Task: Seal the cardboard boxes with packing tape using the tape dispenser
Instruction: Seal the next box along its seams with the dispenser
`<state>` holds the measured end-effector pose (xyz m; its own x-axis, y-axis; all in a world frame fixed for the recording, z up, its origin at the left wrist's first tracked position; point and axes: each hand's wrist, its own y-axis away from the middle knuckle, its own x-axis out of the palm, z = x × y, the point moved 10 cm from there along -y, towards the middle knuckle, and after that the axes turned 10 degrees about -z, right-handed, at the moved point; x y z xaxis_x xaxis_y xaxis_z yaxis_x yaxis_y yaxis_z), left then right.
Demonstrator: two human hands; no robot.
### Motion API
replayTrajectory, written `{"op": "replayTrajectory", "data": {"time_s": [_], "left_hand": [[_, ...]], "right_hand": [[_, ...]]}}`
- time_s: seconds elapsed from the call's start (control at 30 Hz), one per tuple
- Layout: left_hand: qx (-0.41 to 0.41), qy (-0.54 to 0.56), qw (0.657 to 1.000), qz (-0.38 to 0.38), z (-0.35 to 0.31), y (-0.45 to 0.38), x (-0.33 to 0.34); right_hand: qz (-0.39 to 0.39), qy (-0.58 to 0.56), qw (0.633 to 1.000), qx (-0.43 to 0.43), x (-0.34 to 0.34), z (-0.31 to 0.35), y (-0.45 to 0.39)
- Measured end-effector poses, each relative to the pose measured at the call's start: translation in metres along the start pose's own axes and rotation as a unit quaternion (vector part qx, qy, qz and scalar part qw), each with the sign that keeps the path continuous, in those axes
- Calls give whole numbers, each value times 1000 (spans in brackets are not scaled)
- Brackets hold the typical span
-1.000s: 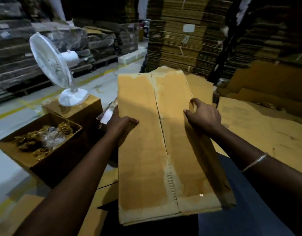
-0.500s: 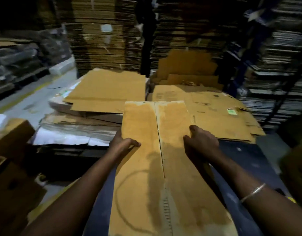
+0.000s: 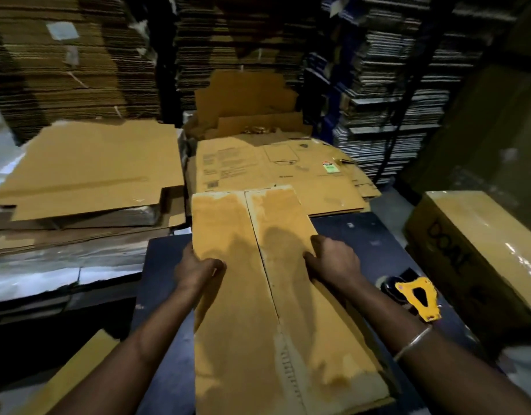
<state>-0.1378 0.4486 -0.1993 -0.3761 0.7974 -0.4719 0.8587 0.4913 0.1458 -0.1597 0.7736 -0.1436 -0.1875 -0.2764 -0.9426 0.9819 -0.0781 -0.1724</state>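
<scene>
A long brown cardboard box [image 3: 252, 295] lies over the dark blue table [image 3: 363, 244], its two top flaps meeting in a middle seam. My left hand [image 3: 195, 271] grips the box's left edge, thumb on top. On the right edge, my right hand [image 3: 333, 260] holds the box with curled fingers. A yellow and black tape dispenser [image 3: 417, 296] lies on the table to the right of my right forearm, untouched.
Flattened cardboard sheets [image 3: 90, 169] lie stacked to the left and more flattened cardboard [image 3: 276, 169] lies ahead. A taped brown box [image 3: 480, 244] with black writing stands at the right. Tall stacks of cardboard [image 3: 72, 70] fill the background.
The view has swung right, away from the fan and the open box. Both hands have carried the box over the blue table. The tape dispenser has come into sight.
</scene>
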Motion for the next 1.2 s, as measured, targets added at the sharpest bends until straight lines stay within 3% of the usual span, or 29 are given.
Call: {"op": "replayTrajectory", "data": {"time_s": [0.13, 0.23, 0.3, 0.43, 0.53, 0.67, 0.83, 1.07, 1.13, 1.2], "left_hand": [[57, 7, 998, 17, -4, 6, 9], [102, -76, 992, -12, -14, 10, 13], [195, -170, 965, -47, -40, 23, 19], [333, -215, 918, 13, -89, 57, 71], [356, -210, 907, 77, -104, 78, 120], [388, -199, 893, 109, -122, 110, 175], [426, -278, 856, 93, -130, 130, 219], [393, -284, 874, 37, -135, 124, 225], [386, -283, 877, 31, -135, 123, 225], [385, -277, 880, 28, -136, 122, 224]], "right_hand": [[-6, -24, 999, 25, 7, -6, -6], [-16, -61, 998, 26, 15, -18, -6], [-37, -115, 992, 29, 17, -33, -4], [-99, -170, 979, 47, 15, -69, -2], [-123, -130, 980, 88, 20, -110, 3], [-63, -1, 972, 227, 42, -217, 34], [-1, 99, 906, 412, 61, -333, 97], [97, -7, 881, 463, 109, -384, 114], [129, -26, 889, 438, 122, -384, 114], [111, -44, 909, 399, 118, -377, 112]]}}
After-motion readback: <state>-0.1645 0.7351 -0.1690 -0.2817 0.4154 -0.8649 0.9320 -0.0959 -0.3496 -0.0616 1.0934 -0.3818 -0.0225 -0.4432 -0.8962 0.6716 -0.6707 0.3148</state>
